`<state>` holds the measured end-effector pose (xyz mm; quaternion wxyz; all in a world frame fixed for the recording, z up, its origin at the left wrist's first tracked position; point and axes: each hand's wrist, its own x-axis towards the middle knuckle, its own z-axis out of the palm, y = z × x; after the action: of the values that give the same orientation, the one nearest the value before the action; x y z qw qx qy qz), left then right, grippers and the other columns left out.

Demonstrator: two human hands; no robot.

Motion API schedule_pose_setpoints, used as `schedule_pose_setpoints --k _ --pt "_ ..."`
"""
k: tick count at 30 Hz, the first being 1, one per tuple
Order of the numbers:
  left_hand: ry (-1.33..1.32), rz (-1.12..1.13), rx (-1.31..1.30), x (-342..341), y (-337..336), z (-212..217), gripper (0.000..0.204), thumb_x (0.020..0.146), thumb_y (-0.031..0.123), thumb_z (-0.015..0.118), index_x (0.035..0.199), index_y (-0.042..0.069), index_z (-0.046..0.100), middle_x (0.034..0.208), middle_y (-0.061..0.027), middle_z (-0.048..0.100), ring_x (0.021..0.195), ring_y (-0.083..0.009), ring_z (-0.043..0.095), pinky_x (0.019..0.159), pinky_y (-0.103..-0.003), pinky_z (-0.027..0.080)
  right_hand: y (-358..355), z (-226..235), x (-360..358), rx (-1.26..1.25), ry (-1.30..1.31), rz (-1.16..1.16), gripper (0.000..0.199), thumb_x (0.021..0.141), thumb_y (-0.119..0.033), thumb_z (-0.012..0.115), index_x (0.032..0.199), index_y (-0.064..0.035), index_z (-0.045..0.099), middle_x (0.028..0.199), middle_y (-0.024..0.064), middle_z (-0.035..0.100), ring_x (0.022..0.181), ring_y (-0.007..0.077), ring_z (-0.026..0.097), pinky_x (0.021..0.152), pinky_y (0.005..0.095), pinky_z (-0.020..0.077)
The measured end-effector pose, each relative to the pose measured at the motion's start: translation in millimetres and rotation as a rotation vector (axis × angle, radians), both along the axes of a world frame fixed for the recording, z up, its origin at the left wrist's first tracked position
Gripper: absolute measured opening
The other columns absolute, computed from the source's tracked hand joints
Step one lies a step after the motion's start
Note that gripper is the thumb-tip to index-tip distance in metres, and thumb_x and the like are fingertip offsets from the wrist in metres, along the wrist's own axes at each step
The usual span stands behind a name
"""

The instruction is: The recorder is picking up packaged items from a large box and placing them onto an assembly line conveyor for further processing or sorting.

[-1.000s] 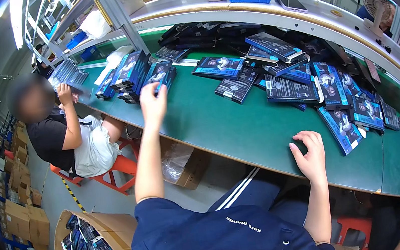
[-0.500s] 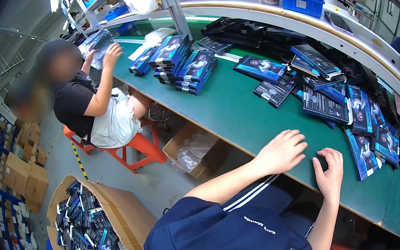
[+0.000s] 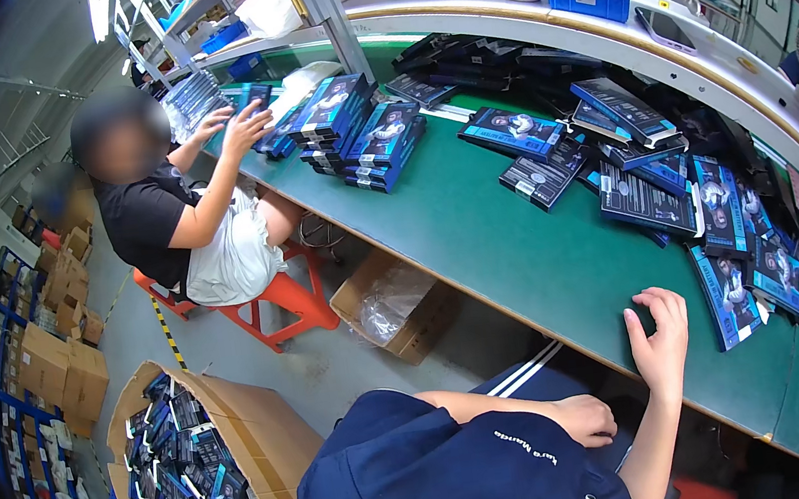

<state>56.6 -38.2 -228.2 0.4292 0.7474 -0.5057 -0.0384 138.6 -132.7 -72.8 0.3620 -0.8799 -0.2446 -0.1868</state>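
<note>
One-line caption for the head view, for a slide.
Right hand rests on green bench near blue boxes; left hand in lap.

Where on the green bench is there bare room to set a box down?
The widest free patch of the green bench lies between the stacked blue boxes and the right hand, near the front edge. The back right, under the scattered flat boxes, is crowded.

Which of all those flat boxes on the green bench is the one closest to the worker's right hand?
Start at the long green bench and follow its near edge to the right hand resting flat on it. Just right of the fingers lies a flat blue box, standing lengthwise. Unlike the stacked boxes farther left, it lies single at the pile's near end.
</note>
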Motion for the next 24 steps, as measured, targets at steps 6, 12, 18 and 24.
schedule_pose_setpoints --k 6,12,18,24 --pt "-0.336 -0.037 0.594 -9.5 -6.4 -30.4 0.025 0.082 0.034 0.066 0.081 0.009 0.071 0.082 -0.0049 0.068 0.088 -0.0251 0.065 0.078 -0.037 0.048 -1.3 -1.9 -3.7 -0.002 -0.014 0.002 0.02 0.077 -0.008 0.072 0.094 -0.0017 0.064 0.103 0.0126 0.064 0.104 0.032 0.057 0.091 0.0415 0.0457" --pt "-0.258 -0.161 0.824 -3.9 -7.5 -25.9 0.029 0.081 0.039 0.069 0.091 0.011 0.07 0.092 -0.0059 0.069 0.093 -0.0245 0.065 0.082 -0.038 0.048 -4.3 -3.7 3.9 -0.025 -0.11 0.007 0.022 0.075 -0.017 0.075 0.091 -0.0037 0.067 0.097 0.0134 0.066 0.098 0.0336 0.06 0.087 0.0436 0.0479" --pt "-0.331 -0.153 0.885 -0.1 0.0 -4.4 0.032 0.085 0.04 0.066 0.098 0.011 0.07 0.096 -0.0072 0.069 0.096 -0.0242 0.066 0.082 -0.037 0.048 -0.2 0.3 5.3 0.199 -0.346 -0.066 0.027 0.075 -0.009 0.074 0.099 -0.0045 0.062 0.099 0.0122 0.064 0.096 0.0318 0.06 0.085 0.0418 0.0473" --pt "-0.312 -0.215 0.98 0.3 -8.6 -5.0 0.043 0.089 0.04 0.062 0.117 0.008 0.064 0.115 -0.0106 0.064 0.105 -0.0247 0.062 0.089 -0.037 0.045 -4.4 -8.0 -0.1 -0.041 -0.221 0.046 0.022 0.082 -0.019 0.071 0.098 -0.0051 0.063 0.101 0.0093 0.061 0.103 0.0291 0.057 0.088 0.0411 0.046"
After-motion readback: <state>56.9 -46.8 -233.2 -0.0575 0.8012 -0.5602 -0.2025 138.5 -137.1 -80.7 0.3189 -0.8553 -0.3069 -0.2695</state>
